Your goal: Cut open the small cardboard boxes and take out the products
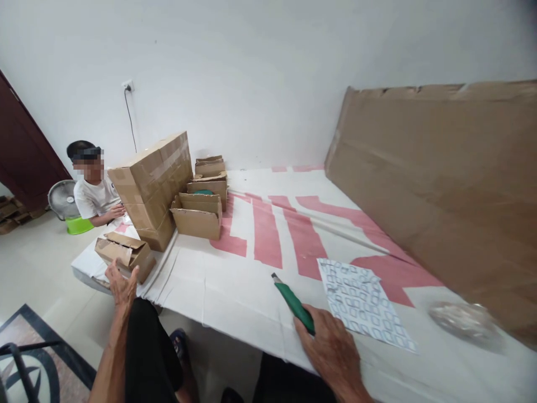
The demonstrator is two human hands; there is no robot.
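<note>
At the far left a fan [59, 200] stands on the floor behind another person [94, 198], who sits at the far side of the table's end. Near the table's left edge lies a small box [145, 263], its flaps not quite flat. My left hand [121, 284] is at its near side, fingers spread and thumb up, not closed around it; I can't tell how firmly I touch it. A careless push could slide it off, since the edge is so near.

Just beyond it stands a big carton [155, 196], and right of that a row of open boxes [197, 223]. If the carton were knocked, I judge it could tip against them.

Toward the middle my right hand [331, 347] grips a green knife [296, 305], tip pointing away from me above the white cloth [239, 285]. If I swept it left without looking, it might snag the folds or nick my other hand. Just right of the knife lies a printed sheet [363, 302], which my forearm could drag. Farther right are a clear bag [464, 322] and a large cardboard piece [432, 184] by the wall.
</note>
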